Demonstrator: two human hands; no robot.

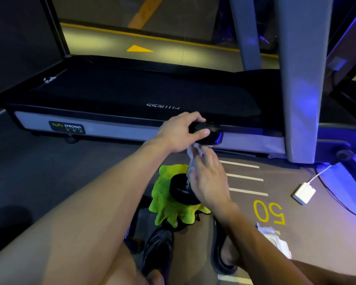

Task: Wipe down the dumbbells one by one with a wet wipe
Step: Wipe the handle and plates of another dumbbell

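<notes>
My left hand grips the upper weight head of the dumbbell, fingers curled over the top and thumb across the near face, holding the piece upright. Its lower head stands below that hand on a bright green cloth spread on the floor between my feet.

My right hand is just below the left, fingers extended and closed lightly around the metal handle. The wet wipe is bunched at the fingertips against the top of the handle, directly under the upper head. I judge the hold as a loose wrap on wipe and bar, not a firm clamp.

Progress: I judge the handle of this dumbbell to be under wiping now. Whether either head has been cleaned I cannot tell; no streaks or wet marks can be read in this light. No other dumbbells are in view, so the count done and the count left cannot be established.

Beyond the left hand runs a treadmill deck. Right of my right forearm lies what looks like an opened wipe packet on the floor, and further right of that hand a white charger with its cable.
</notes>
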